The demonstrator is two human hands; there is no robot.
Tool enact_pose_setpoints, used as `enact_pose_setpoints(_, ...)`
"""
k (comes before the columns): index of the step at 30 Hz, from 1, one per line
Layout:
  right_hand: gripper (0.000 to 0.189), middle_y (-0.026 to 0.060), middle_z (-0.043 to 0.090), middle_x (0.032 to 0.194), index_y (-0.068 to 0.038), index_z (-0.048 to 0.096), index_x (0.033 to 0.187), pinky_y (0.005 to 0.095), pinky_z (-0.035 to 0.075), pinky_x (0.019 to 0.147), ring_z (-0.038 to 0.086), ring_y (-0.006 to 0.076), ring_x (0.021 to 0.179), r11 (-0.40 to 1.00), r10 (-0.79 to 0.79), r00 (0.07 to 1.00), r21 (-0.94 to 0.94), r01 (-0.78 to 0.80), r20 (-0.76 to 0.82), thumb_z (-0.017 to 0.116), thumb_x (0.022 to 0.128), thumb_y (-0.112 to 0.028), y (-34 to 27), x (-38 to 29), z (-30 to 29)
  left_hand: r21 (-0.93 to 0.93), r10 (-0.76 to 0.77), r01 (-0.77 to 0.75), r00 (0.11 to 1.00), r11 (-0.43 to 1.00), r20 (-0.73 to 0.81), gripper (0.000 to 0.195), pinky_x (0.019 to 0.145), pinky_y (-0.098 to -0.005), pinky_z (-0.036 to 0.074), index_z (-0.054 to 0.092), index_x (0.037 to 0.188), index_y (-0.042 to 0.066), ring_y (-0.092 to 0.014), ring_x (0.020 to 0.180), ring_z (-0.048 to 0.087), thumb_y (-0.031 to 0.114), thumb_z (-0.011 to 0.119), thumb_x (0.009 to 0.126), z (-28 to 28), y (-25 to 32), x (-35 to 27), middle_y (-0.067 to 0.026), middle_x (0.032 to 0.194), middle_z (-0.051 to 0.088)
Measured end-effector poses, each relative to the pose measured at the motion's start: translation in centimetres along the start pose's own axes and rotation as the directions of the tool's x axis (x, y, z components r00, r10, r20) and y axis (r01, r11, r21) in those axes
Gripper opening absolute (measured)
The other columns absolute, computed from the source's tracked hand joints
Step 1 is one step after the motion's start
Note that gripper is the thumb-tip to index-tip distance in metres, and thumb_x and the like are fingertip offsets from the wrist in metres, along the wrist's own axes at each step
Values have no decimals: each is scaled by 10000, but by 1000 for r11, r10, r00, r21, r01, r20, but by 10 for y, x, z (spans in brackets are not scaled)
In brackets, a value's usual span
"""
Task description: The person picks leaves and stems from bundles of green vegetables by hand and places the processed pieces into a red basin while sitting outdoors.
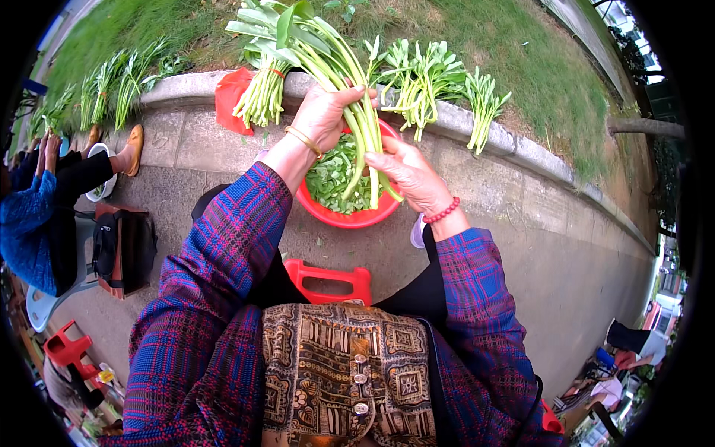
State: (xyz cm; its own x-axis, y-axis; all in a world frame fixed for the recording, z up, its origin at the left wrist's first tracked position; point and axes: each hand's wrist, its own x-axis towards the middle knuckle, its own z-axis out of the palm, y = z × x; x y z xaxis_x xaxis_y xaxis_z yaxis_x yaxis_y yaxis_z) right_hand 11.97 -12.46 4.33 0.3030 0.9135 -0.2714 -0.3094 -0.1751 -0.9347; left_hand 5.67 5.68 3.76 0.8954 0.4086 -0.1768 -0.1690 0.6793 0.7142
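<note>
My left hand (327,114), with a bangle at the wrist, grips a loose bunch of long green leafy stems (335,61), possibly water spinach. The leaves point away from me and the cut ends hang toward me. At the lower stems is my right hand (405,170), its thumb and fingers around one or more stem ends; a red bead bracelet circles that wrist. Beneath both hands stands a red plastic basin (349,222) holding picked green leaves (335,173). Just left of my left hand, a bunch tied with a red band (262,95) leans on the curb.
More greens lie along the stone curb (503,134), at right (419,84) and far left (131,84). A red plastic bag (232,100) is by the tied bunch. A red stool (329,268) stands between my legs. At left, a person (33,223) sits near a dark bag (125,246).
</note>
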Motion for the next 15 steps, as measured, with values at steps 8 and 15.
enact_pose_setpoints(8,251,68,645,827,-34,559,1058,250,521,554,627,132,656,992,-24,999,124,20,28,596,920,-240,4,4,12,6,-148,148,981,989,127,291,877,-369,500,568,1079,63,-222,982,628,308,581,923,7,6,-12,-146,1075,640)
enact_pose_setpoints(15,302,16,611,764,-26,615,932,241,498,599,607,104,702,994,-107,994,-33,106,-19,580,929,-326,5,12,10,137,-241,217,950,966,196,254,794,-317,542,584,1091,-6,-204,856,660,87,636,861,6,-8,-22,-128,966,658)
